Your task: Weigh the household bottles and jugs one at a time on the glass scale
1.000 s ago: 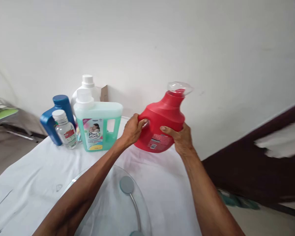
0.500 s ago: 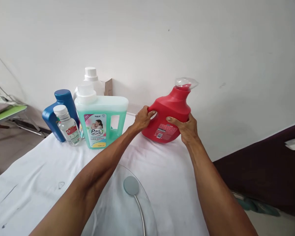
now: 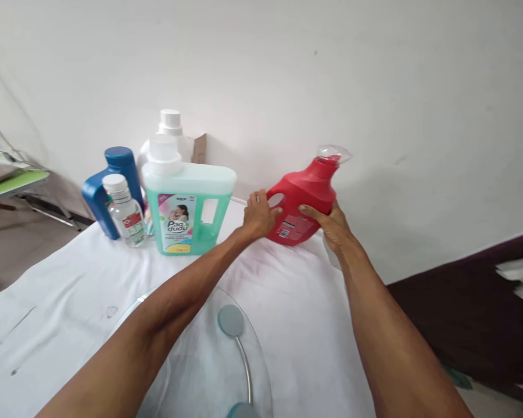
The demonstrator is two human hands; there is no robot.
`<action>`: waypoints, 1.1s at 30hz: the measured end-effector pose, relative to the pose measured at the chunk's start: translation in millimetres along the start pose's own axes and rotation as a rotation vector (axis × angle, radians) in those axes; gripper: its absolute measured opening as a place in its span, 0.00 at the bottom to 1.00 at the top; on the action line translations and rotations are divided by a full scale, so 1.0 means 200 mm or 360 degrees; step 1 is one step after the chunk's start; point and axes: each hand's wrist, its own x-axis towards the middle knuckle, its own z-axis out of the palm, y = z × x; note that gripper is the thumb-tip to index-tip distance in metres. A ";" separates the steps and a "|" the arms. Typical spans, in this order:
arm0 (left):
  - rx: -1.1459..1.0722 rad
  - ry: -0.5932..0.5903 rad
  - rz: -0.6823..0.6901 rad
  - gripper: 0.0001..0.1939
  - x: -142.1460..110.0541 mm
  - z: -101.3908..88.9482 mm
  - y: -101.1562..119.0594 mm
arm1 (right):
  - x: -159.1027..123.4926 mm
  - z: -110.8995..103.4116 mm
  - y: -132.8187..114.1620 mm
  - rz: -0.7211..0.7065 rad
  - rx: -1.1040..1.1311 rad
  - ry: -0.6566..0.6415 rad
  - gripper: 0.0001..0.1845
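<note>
A red detergent jug [image 3: 300,197], with clear plastic [image 3: 333,152] over its top, is on the cloth by the wall. My right hand [image 3: 335,225] grips its right side, thumb on the front by the label and fingers hidden behind. My left hand [image 3: 260,217] lies against the jug's left side, near its handle. Its fingers point up and lie apart, and its thumb touches the jug's front; no fingers show in the handle hole. To the left of that hand stands a green detergent jug [image 3: 213,181] with a white cap.
Left of it are a small clear bottle [image 3: 128,212], a blue jug [image 3: 96,194] and a white jug [image 3: 171,119] behind. A round glass scale [image 3: 200,354] lies on the white cloth [image 3: 305,325]. At far left is a green table [image 3: 21,183]; a wall [image 3: 261,75] rises behind.
The red jug has moved right and slightly back, lower onto the cloth. My left hand's grip on the handle has loosened and its fingers now lie outside it. The view has shifted a little.
</note>
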 end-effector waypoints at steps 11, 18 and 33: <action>-0.0328 -0.0191 0.0509 0.16 -0.98 -0.58 -0.04 | -0.65 0.59 -0.31 -0.0495 -0.0162 -0.0028 0.30; -0.0193 0.0211 0.0202 0.13 -1.21 -0.95 -0.29 | -0.61 1.02 -0.31 -0.0224 0.0370 -0.0580 0.33; 0.0235 0.0081 -0.0184 0.20 -1.22 -1.07 -0.69 | -0.79 1.17 -0.46 -0.0264 0.0353 -0.0103 0.29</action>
